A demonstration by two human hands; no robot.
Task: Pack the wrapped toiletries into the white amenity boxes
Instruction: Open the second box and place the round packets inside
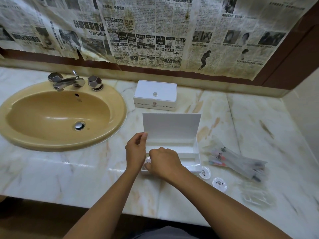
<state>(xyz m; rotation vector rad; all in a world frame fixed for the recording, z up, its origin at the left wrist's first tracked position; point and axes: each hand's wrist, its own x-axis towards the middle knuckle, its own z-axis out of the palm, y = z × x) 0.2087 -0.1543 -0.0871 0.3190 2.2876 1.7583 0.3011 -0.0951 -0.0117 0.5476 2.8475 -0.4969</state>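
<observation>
Now both hands (151, 159) set a round packet (148, 161) into the open box (191, 152)

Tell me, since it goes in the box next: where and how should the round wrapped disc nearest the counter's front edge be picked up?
The round wrapped disc lies flat on the counter, apart from its twin. Probably best to come straight down from above and pinch opposite edges of its rim, as its flat, low shape offers no other hold.
</observation>
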